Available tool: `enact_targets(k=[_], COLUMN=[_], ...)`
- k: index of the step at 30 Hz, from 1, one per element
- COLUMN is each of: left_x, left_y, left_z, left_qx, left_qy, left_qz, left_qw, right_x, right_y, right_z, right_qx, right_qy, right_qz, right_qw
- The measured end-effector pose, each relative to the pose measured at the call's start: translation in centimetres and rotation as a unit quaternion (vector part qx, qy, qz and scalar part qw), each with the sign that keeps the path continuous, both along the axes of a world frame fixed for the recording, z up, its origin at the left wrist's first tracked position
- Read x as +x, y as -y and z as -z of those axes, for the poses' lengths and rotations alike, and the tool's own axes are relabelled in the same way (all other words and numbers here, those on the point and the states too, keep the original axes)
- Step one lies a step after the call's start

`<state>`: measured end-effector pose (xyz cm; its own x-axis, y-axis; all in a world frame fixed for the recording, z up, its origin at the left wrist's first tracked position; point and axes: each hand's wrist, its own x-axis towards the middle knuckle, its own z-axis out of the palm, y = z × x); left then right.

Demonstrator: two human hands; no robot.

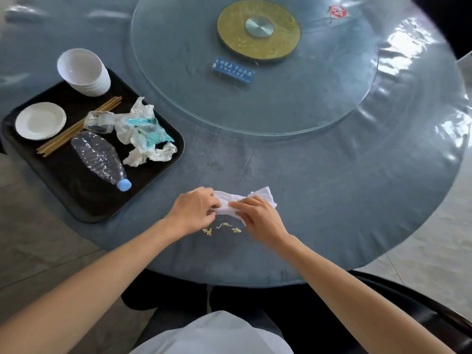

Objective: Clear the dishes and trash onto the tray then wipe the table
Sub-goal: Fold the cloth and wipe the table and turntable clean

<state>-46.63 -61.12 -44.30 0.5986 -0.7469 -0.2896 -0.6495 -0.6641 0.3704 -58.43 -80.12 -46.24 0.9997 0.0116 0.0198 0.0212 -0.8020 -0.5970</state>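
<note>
Stacked bowls [83, 71], plates [40, 120], chopsticks [76, 126], a crushed bottle [101, 159] and wrappers [144, 131] are held in the tray [84, 200]; a white cloth [240, 200] is gripped by the left hand [192, 210] and right hand [258, 217] above crumbs [222, 228] on the counter [332, 200].

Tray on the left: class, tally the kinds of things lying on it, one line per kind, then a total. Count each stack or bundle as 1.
On the tray:
Stack of white bowls: 1
Stack of white plates: 1
Bundle of chopsticks: 1
Crushed plastic bottles: 2
Crumpled tissue wad: 1
Teal wrapper: 1
Total: 7
</note>
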Motion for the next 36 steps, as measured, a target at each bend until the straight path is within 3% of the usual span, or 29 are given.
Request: enact_targets(k=[5,11,17,23,27,32,36], left_x=[2.0,0.5,-2.1,-5.2,-10.3,-17.8,-22.6], left_y=[1.7,1.0,-2.3,-11.9,-20.9,-32.8,-39.4], left_z=[-0.8,2.5,2.9,3.1,5.1,8.3,12.6], left_qx=[-0.001,0.025,-0.09,-0.149,-0.136,-0.104,-0.104], left_qy=[0.014,0.01,0.045,0.123,0.148,0.086,-0.02], left_qz=[-0.028,-0.064,-0.079,-0.127,-0.186,-0.319,-0.436], left_qw=[0.999,0.998,0.992,0.973,0.962,0.938,0.894], right_x=[2.3,2.6,0.5,-4.0,-6.7,-9.3,-10.1], right_y=[1.3,-0.2,-2.6,-10.4,-18.9,-29.6,-34.7], right_z=[-0.7,1.9,2.1,1.8,3.1,5.9,10.1], right_qx=[-0.017,-0.034,-0.042,-0.059,-0.071,-0.079,-0.091], right_qy=[0.021,-0.049,0.031,0.086,0.043,0.004,-0.097], right_qz=[0.022,0.031,0.065,0.01,-0.08,-0.168,-0.177], right_qw=[0.999,0.998,0.996,0.995,0.993,0.983,0.975])
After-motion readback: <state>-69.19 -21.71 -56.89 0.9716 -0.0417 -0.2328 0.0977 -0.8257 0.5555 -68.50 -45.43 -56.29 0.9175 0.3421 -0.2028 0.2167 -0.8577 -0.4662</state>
